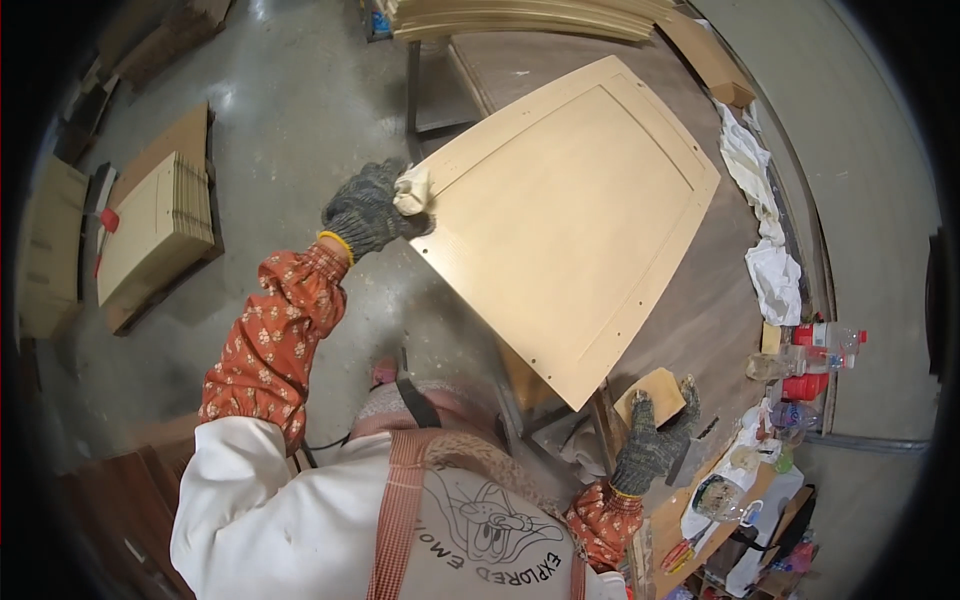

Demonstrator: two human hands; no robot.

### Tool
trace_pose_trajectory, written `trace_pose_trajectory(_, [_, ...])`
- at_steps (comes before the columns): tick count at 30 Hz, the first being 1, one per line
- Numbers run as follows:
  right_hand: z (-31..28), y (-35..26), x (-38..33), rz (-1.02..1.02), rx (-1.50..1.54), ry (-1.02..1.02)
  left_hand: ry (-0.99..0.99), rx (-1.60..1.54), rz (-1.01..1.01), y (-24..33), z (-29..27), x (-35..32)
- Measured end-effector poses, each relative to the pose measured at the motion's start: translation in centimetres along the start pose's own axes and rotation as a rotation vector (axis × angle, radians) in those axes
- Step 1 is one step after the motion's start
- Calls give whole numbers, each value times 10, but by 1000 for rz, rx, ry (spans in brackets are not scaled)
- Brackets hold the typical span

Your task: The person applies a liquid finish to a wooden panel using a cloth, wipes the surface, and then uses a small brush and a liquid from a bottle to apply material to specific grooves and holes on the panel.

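A large cream door panel (pixel 560 220) with a grooved inner border and small holes along its edges lies tilted over the brown worktable. At its left corner is my left hand (pixel 370 210), in a dark grey knitted glove, closed on a crumpled white rag (pixel 411 190) against the panel; its fingertips are partly hidden. Beyond the panel's near right edge, my right hand (pixel 650 435), gloved alike, holds a tan sheet (pixel 652 392) that looks like sandpaper. A finger lies over the sheet, and the hand is apart from the panel.
More cream panels are stacked at the worktable's far end (pixel 520 18). Along the right edge lie white paper (pixel 772 280), several plastic bottles (pixel 800 362) and a clear jug (pixel 720 495). Another panel stack (pixel 160 230) stands on the floor at left.
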State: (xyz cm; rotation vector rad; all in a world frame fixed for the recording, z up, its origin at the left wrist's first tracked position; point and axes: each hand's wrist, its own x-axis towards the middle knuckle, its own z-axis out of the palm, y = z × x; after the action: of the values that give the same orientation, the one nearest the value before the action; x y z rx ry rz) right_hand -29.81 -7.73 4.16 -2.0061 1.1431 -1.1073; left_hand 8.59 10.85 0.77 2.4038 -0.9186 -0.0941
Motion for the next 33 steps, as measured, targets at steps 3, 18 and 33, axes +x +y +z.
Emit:
trace_pose_trajectory(3, [-1,-2,5,10,63,-17,-125,-284,-75,-21,6,11])
trace_pose_trajectory(18, [-38,42,28,34,59,52,-311,-295,1297,220,144,-146])
trace_pose_trajectory(33, [-66,93,71,-8,15,144,-200,-1355,-292,118,159,-145])
